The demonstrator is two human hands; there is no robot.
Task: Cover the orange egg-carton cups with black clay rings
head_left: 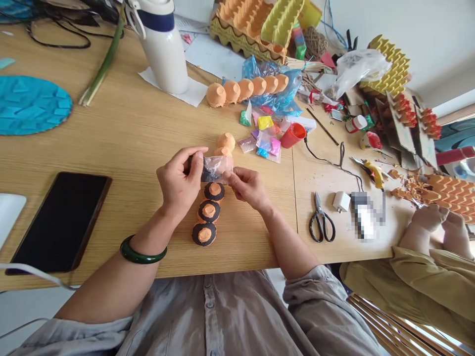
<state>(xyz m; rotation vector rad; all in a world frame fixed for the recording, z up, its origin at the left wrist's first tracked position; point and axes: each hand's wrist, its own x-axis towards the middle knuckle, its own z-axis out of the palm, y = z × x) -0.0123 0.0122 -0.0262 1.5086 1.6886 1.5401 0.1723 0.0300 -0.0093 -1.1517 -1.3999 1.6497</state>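
Note:
My left hand (181, 180) is closed on one end of a small clear plastic bag (215, 168), with something dark, perhaps black clay, at its fingers. The bag's other end is pinched by my right hand (248, 185). Below the bag lies a strip of orange egg-carton cups (208, 211); its three nearest cups carry black rings around their orange tips. The strip's far cups (225, 142) are plain orange, and its middle is hidden behind the bag and hands.
Clay packets (265, 123) and a red cup (293, 135) lie beyond my hands, near another orange cup strip (245, 90). Scissors (322, 217) lie right, a phone-like black tablet (61, 220) left. A white jug (161, 44) stands behind. A co-worker's hands (434, 220) rest at far right.

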